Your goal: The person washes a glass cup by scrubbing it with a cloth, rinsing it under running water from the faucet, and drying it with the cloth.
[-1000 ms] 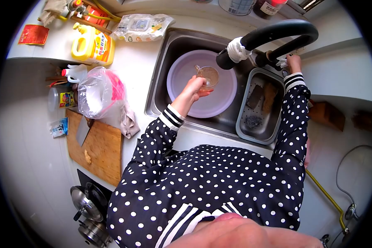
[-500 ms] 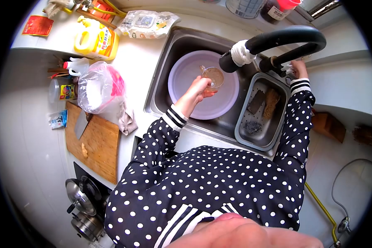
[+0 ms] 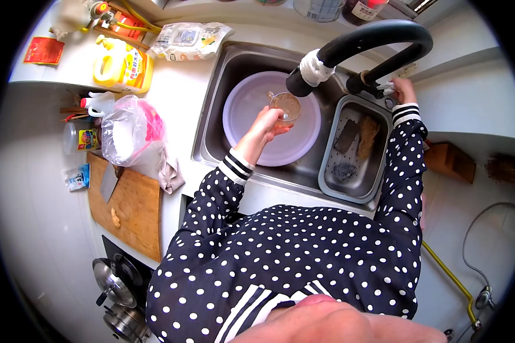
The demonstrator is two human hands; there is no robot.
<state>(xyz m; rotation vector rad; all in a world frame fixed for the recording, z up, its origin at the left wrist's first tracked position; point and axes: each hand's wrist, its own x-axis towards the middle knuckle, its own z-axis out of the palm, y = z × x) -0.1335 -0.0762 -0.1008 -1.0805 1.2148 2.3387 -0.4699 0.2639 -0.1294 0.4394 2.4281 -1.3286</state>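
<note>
My left hand (image 3: 267,123) is closed around a clear glass cup (image 3: 286,106), tilted over a lavender basin (image 3: 234,123) in the metal sink. The cup is under the spout of the black faucet (image 3: 377,39), whose end is wrapped in white cloth. At the base of the faucet, my right hand (image 3: 404,90) grips the faucet handle (image 3: 385,89), which has something white around it. Part of the fingers is hidden there. Whether water is running I cannot make out.
A grey drain tray (image 3: 324,171) with a sponge, a brown scrubber and steel wool fills the sink's right side. On the left are a cutting board (image 3: 137,211), a knife (image 3: 110,182), a plastic bag (image 3: 133,128), a yellow jug (image 3: 123,66) and a wipes pack (image 3: 191,41).
The view has shifted slightly, so the sink and faucet appear further left. My left hand keeps hold of the glass cup, and my right hand stays at the faucet handle.
</note>
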